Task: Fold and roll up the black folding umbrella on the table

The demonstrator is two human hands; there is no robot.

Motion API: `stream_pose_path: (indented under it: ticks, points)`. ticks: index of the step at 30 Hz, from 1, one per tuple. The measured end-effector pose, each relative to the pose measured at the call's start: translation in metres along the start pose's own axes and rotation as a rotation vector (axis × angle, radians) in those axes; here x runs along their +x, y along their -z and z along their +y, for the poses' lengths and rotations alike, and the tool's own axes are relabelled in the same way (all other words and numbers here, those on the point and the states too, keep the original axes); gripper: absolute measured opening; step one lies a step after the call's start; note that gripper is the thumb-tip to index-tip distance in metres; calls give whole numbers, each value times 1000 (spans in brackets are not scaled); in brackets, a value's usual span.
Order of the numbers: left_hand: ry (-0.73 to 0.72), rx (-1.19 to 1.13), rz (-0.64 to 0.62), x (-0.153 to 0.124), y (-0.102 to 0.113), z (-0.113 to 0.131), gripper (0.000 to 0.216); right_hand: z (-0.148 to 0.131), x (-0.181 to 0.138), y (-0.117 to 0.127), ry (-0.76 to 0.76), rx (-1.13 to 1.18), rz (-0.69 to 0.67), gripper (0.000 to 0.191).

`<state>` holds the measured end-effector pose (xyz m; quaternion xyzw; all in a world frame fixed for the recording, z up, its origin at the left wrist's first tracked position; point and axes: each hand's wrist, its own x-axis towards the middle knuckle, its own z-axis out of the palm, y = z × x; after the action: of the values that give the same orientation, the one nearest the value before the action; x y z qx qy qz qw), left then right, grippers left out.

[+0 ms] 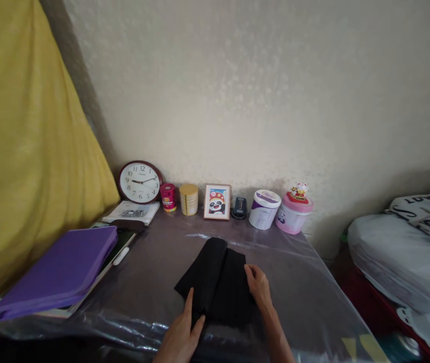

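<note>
A black cloth (233, 287) lies on the table in front of me, with a thick folded or rolled strip (211, 272) running along its middle. My left hand (182, 330) is at the near end of that strip, index finger on its left side and thumb on its right, with the cloth between them. At the cloth's right edge, my right hand (259, 286) pinches the upper right corner between thumb and fingers. Part of the cloth's near edge is hard to make out against the dark table.
A plastic-covered table (294, 302) holds a purple folder (56, 267) on the left. Along the wall stand a clock (140, 181), a pink can (168, 196), a yellow tub (189, 199), a panda picture frame (217, 201), a dark stapler-like object (239, 207) and two lidded tubs (264, 209).
</note>
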<state>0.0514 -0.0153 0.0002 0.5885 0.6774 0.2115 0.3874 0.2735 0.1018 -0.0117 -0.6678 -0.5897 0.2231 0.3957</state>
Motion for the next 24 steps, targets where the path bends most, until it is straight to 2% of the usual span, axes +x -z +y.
stream_pose_path:
  ticks: [5,8,11,18,24]
  points:
    - [0,-24,-10,-2,3,2,62,-7,-5,-5,-2,-4,32,34]
    - [-16,-26,-24,-1,4,2,63,-8,-5,-10,46,-34,37,33]
    - [-19,38,-32,1,1,0,64,-13,-3,-11,95,38,19,33]
    - [-19,171,-8,1,-6,1,64,-43,8,-12,116,263,-40,37]
    - [-43,240,-13,5,-9,-2,64,-68,17,-35,155,316,-33,37]
